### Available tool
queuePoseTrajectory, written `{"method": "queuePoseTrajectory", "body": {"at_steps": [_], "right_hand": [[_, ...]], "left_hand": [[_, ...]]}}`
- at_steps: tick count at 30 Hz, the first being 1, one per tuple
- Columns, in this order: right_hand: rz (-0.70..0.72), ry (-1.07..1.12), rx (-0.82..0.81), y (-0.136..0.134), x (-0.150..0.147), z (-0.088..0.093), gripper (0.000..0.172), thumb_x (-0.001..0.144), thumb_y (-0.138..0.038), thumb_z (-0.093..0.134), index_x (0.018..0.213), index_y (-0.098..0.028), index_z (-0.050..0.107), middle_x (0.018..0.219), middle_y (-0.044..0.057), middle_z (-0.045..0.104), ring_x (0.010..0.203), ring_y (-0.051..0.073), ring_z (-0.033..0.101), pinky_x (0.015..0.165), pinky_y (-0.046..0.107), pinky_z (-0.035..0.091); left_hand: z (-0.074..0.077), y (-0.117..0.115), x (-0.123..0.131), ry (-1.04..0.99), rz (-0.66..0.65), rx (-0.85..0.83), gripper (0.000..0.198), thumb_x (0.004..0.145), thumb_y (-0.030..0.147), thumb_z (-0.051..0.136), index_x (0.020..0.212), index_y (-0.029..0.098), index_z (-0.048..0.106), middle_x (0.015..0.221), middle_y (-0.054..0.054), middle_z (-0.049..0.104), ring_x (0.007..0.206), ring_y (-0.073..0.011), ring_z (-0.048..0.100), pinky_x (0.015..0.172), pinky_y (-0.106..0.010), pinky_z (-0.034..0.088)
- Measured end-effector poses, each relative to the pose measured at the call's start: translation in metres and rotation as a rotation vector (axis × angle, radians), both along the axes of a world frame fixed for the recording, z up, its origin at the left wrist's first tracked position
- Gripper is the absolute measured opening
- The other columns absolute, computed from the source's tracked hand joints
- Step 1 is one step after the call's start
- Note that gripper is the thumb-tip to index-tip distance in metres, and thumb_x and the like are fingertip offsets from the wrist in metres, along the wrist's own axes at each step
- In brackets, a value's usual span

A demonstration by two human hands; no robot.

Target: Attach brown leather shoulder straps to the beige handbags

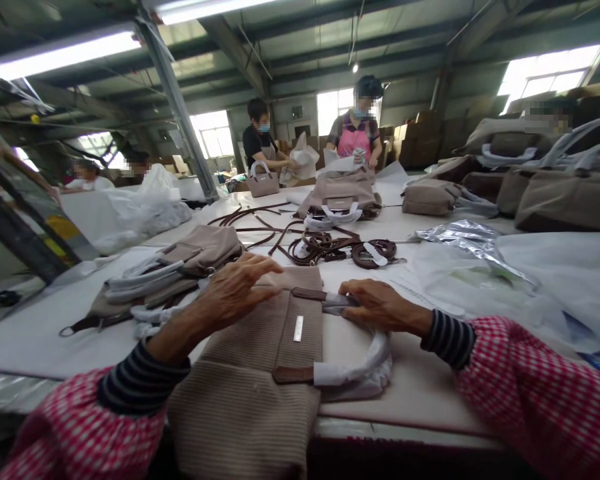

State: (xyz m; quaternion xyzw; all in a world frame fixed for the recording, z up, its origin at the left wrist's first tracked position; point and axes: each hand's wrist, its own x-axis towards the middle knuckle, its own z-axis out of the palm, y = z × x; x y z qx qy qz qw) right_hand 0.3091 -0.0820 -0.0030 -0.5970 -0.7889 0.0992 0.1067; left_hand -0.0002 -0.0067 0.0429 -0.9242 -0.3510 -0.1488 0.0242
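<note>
A ribbed taupe handbag (260, 360) lies on its side, its lower part reaching over the table's front edge. It bears a small metal label plate (298, 329) and brown leather handle tabs. My right hand (380, 305) has its fingers curled on the far part of the wrapped handle (336, 303). The near part of the handle (360, 375) loops out to the right in white wrapping. Over the bag's far left side, my left hand (243, 285) has its fingers stretched out, with nothing held; whether it touches the fabric I cannot tell.
Other taupe bags with wrapped handles (200, 250) lie at left. Brown straps (320, 248) are coiled beyond my hands. Clear plastic and silver foil (475, 243) cover the right side, near stacked bags (555, 197). Two co-workers (355, 137) stand across the table.
</note>
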Motion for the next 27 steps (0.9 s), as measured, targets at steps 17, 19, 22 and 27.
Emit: {"method": "queuePoseTrajectory", "body": {"at_steps": [17, 19, 22, 27], "right_hand": [[0.238, 1.352, -0.348, 0.029, -0.049, 0.027, 0.023, 0.084, -0.034, 0.073, 0.098, -0.018, 0.067, 0.092, 0.002, 0.067, 0.082, 0.015, 0.062, 0.068, 0.025, 0.047], [0.313, 1.119, -0.19, 0.027, -0.071, 0.013, 0.02, 0.083, -0.025, 0.071, 0.101, -0.016, 0.068, 0.098, 0.004, 0.068, 0.087, 0.016, 0.061, 0.074, 0.027, 0.047], [0.389, 0.529, 0.14, 0.021, -0.094, -0.011, 0.026, 0.084, -0.021, 0.069, 0.109, -0.014, 0.067, 0.107, 0.01, 0.066, 0.096, 0.023, 0.058, 0.085, 0.036, 0.048], [0.432, 0.025, 0.397, 0.012, -0.107, -0.035, 0.051, 0.09, -0.044, 0.068, 0.13, -0.015, 0.057, 0.118, 0.015, 0.063, 0.101, 0.03, 0.056, 0.082, 0.044, 0.054]], "left_hand": [[-0.06, 0.023, 0.015, -0.736, 0.051, -0.534, 0.05, 0.097, 0.06, 0.049, 0.12, 0.022, 0.071, 0.129, -0.009, 0.071, 0.127, -0.03, 0.06, 0.119, -0.046, 0.039], [-0.06, 0.028, 0.011, -0.887, 0.076, -0.614, 0.062, 0.095, 0.067, 0.046, 0.128, 0.018, 0.066, 0.126, -0.013, 0.072, 0.121, -0.0305, 0.065, 0.111, -0.047, 0.047], [-0.049, 0.029, 0.007, -1.162, 0.158, -0.779, 0.074, 0.086, 0.075, 0.052, 0.124, 0.012, 0.064, 0.123, -0.018, 0.072, 0.116, -0.0309, 0.068, 0.104, -0.046, 0.051], [0.013, -0.009, 0.031, -0.7, 0.148, -0.535, 0.049, 0.082, 0.062, 0.07, 0.111, 0.023, 0.073, 0.119, -0.008, 0.074, 0.118, -0.0322, 0.066, 0.103, -0.044, 0.049]]}}
